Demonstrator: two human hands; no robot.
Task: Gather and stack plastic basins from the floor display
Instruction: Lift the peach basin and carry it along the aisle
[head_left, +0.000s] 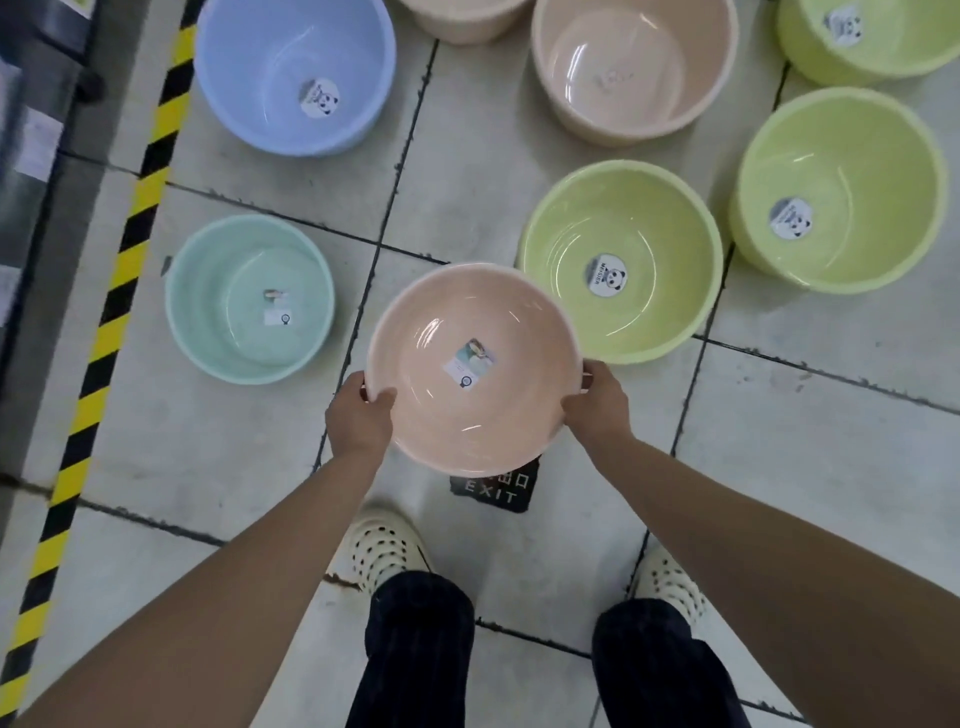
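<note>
I hold a small pink basin (441, 410) above the tiled floor, upright, with a label stuck inside it. My left hand (358, 415) grips its left rim, thumb hooked over the edge. My right hand (597, 402) grips the right rim. On the floor lie a mint basin (218, 332) to the left, a blue basin (260, 62) at the far left, a green basin (654, 312) just right of the held one, and another green basin (857, 156) further right. A large pink basin (634, 36) stands at the back.
A yellow-black hazard stripe (109, 322) runs along the left, with a dark shelf base (31, 156) beyond it. A third green basin (883, 57) and another pink basin (462, 21) sit at the top edge. An EXIT floor marker (493, 491) lies before my shoes (384, 545).
</note>
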